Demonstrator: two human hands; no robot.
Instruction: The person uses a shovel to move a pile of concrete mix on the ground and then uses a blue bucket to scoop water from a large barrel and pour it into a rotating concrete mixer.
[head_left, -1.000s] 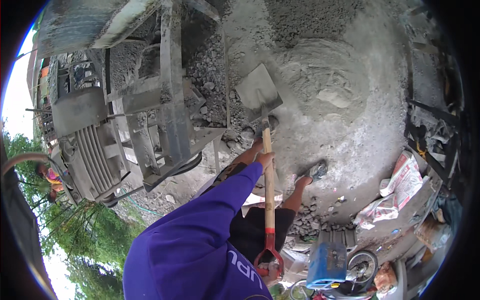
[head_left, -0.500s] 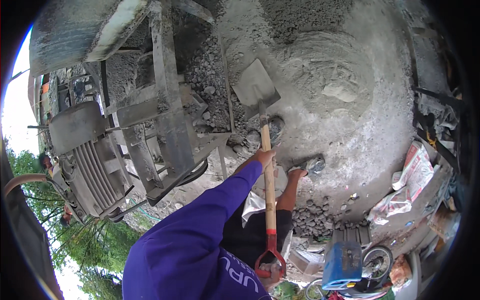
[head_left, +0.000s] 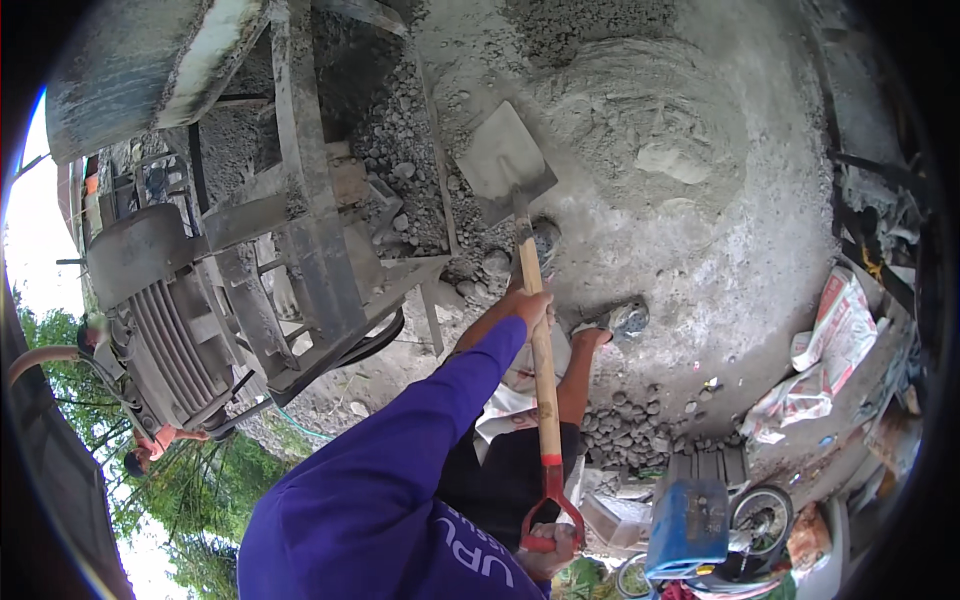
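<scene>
A shovel (head_left: pixel 540 345) with a wooden shaft, red D-shaped handle and flat metal blade stretches away from me. My left hand (head_left: pixel 531 305), at the end of a purple sleeve, is closed round the middle of the shaft. Down by my body, my right hand (head_left: pixel 550 550) grips the red handle. The blade (head_left: pixel 505 155) is over the grey ground and looks bare on top. To its right lies a broad grey powdery pile (head_left: pixel 625 110) with a paler heap (head_left: pixel 672 160) on it. My feet show on either side of the shaft.
At the left stands a large metal machine (head_left: pixel 325 270) with a ribbed engine part (head_left: pixel 165 345). Gravel (head_left: pixel 400 150) lies along its frame, and stones (head_left: pixel 625 430) are heaped right of my legs. Empty-looking sacks (head_left: pixel 825 350), a blue container (head_left: pixel 690 525) and a wheel (head_left: pixel 762 518) are at the right. Two people are at far left.
The shovel blade has shifted slightly up and left in the view, the red handle slightly right. Both hands keep their hold. At far left, a person in orange shows more.
</scene>
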